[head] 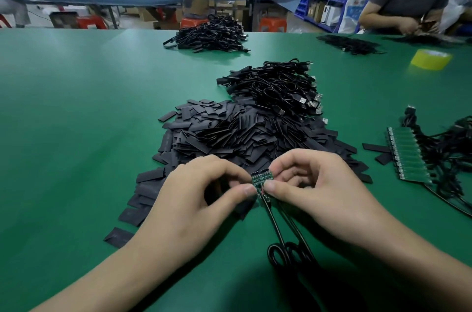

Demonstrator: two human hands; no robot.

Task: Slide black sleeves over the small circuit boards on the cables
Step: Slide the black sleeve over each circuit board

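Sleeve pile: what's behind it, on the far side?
A heap of black cables with silver USB plugs lies against the sleeve pile, overlapping its far edge. Any sleeves under those cables are covered and cannot be seen.

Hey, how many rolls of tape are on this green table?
1. The yellow tape roll lies flat on the green table, far right, beyond the cables with bare green boards. Cable piles might hide another.
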